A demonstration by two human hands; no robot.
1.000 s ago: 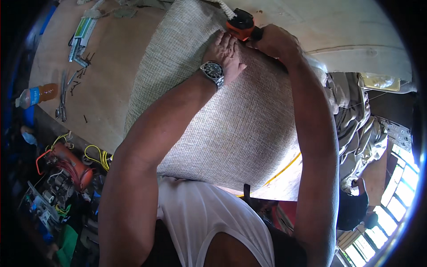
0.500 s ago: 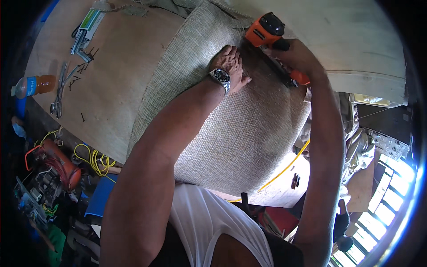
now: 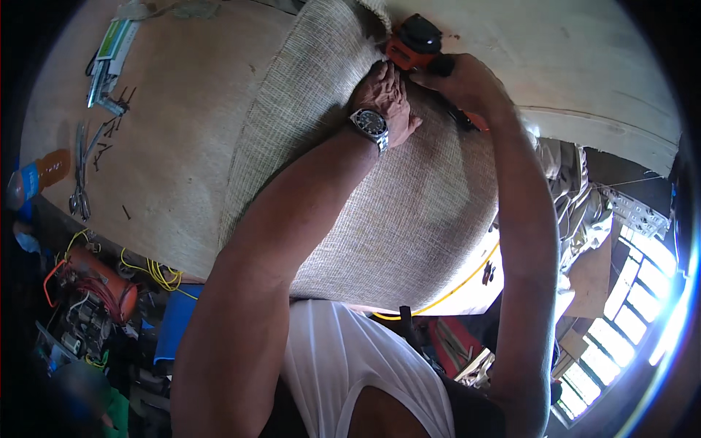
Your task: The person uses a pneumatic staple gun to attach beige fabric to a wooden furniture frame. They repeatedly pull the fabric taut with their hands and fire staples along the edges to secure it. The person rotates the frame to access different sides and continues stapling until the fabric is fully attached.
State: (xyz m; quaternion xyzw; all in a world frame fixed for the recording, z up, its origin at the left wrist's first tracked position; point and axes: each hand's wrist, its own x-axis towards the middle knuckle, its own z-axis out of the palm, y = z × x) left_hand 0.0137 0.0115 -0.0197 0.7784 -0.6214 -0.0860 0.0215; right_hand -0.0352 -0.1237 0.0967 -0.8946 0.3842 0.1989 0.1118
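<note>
Beige woven fabric (image 3: pixel 394 233) lies over a padded, curved piece in front of me. My left hand (image 3: pixel 387 102) rests on it palm down, fingers stretched forward along the cloth. My right hand (image 3: pixel 471 84) is wrapped round the handle of an orange and black staple gun (image 3: pixel 413 50). The gun's head sits at the far part of the fabric, right beside my left fingertips. Its nose and the spot under it are hidden. Part of its orange lower end shows beside my right wrist.
On the wooden board (image 3: pixel 182 139) to the left lie scissors (image 3: pixel 80 179), loose dark staples or nails, a box (image 3: pixel 117 40) and a bottle (image 3: pixel 44 175). A yellow hose (image 3: pixel 453 290) runs along the near right edge. An orange compressor (image 3: pixel 109 288) stands at lower left.
My right hand has brought the staple gun left and closer to my left fingertips. My left hand stays flat on the fabric. The whole view has shifted slightly.
</note>
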